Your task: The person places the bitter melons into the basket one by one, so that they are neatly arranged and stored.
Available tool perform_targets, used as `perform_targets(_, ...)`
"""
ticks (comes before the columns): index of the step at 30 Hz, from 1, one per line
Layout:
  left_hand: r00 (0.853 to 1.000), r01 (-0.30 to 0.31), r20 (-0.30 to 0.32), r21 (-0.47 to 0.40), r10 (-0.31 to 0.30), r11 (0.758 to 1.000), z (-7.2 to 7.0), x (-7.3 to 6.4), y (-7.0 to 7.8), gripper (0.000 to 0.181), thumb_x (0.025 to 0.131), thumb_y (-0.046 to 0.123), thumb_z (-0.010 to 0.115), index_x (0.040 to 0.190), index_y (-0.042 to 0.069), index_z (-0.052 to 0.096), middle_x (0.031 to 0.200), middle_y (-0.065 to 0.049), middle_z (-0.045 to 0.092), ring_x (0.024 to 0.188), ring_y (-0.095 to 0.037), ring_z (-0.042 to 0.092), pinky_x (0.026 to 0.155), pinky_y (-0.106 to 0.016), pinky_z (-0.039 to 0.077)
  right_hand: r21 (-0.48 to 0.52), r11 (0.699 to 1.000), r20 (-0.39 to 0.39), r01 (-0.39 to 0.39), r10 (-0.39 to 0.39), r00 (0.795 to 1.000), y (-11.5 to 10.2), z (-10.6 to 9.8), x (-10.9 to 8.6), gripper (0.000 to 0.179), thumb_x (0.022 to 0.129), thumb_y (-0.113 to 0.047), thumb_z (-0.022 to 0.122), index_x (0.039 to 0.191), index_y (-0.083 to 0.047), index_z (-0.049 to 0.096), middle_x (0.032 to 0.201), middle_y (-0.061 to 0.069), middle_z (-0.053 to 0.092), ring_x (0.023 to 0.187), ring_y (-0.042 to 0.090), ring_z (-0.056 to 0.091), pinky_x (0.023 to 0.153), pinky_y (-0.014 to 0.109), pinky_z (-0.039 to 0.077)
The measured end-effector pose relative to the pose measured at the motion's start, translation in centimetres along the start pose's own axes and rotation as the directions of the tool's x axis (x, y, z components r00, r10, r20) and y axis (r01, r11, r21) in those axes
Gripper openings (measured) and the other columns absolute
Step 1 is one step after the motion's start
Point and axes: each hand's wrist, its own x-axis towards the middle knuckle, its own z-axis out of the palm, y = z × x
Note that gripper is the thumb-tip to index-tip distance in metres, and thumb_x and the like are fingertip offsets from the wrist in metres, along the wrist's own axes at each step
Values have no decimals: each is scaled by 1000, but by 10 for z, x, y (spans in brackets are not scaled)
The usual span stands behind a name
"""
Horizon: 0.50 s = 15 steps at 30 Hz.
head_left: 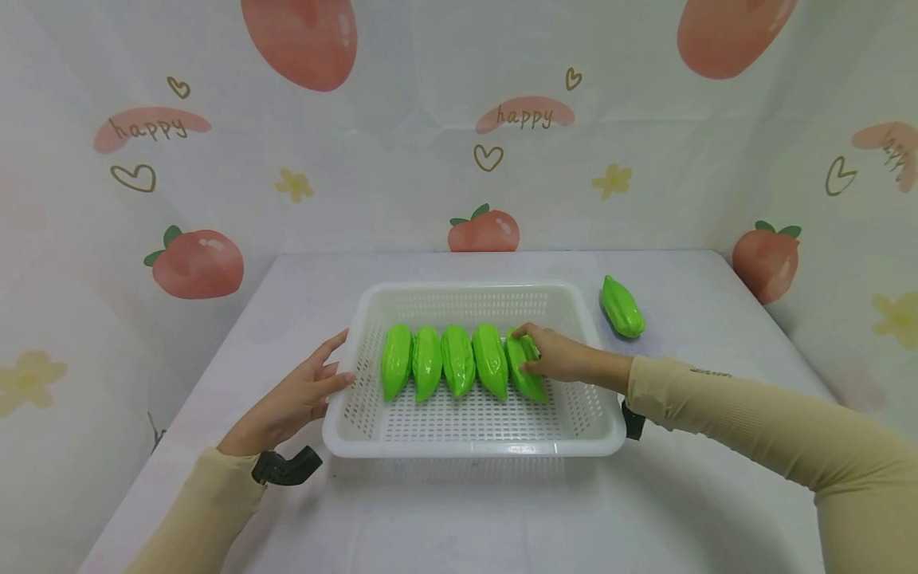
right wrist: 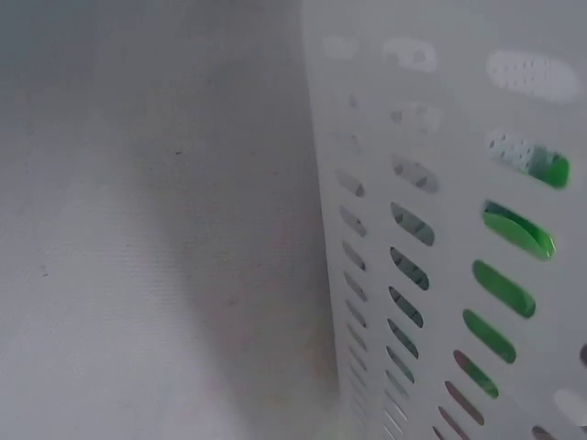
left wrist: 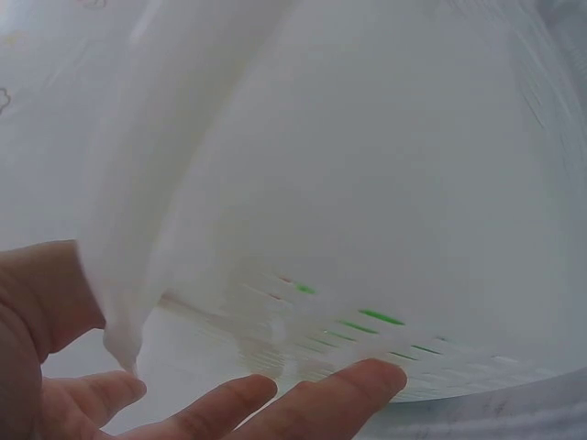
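A white plastic basket (head_left: 473, 448) with slotted walls stands on the table. Inside it lies a row of several shiny green star fruits (head_left: 458, 360), side by side. My right hand (head_left: 562, 356) reaches over the right rim and pinches the rightmost star fruit (head_left: 527, 383) between thumb and fingers. At the left rim, my left hand (head_left: 304, 392) holds the basket, thumb over the edge and fingers along the outside. In the left wrist view the fingers (left wrist: 321, 403) spread beside the wall. The right wrist view shows the basket's slotted side (right wrist: 440, 247), with green behind it.
One more star fruit (head_left: 622, 308) lies on the table (head_left: 473, 518), outside the basket at the back right. A printed cloth (head_left: 402, 175) with fruit and hearts hangs behind and at both sides of the table.
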Motion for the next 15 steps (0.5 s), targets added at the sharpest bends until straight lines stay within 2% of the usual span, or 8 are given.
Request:
perform_targets(4, 1000, 4, -6, 9, -4, 1000, 1, 0, 0, 78, 99, 21, 55, 156, 31, 2, 143, -24, 44, 111, -31, 61, 88, -45, 53, -26, 999, -7, -28, 27, 1000, 0, 1, 1, 57, 95, -17, 61, 145, -11, 35, 137, 27, 45, 129, 38, 46, 100, 51, 44)
perform_targets(15, 1000, 7, -13, 9, -7, 1000, 1, 0, 0, 79, 99, 23, 56, 156, 30, 2, 144, -24, 43, 111, -30, 61, 88, -45, 53, -50, 999, -7, -21, 21, 1000, 2, 1, 2, 57, 95, -18, 61, 145, -13, 34, 135, 28, 45, 129, 40, 45, 101, 53, 43)
